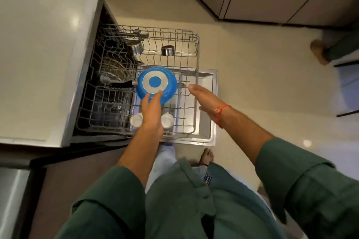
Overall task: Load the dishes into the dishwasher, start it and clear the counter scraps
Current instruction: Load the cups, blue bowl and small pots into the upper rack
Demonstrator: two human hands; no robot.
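Spanning the left: pale counter (44,44) over open dishwasher, cream floor (252,83) beyond | pulled-out rack (196,64) holds blue pan (156,83) upside down, long axis across frame, black handle (121,84) pointing left | left hand (152,111) flat, fingertips touching pan | 2 white cups (167,120) beside it | right hand (206,96) spread, holding nothing, above rack.

Cups (166,120) partly behind left arm

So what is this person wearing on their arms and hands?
Both arms wear loose dark green sleeves pushed up to about the elbow, forearms bare. The left hand is bare, no gloves or rings visible. The right hand has an orange thread band round the wrist.
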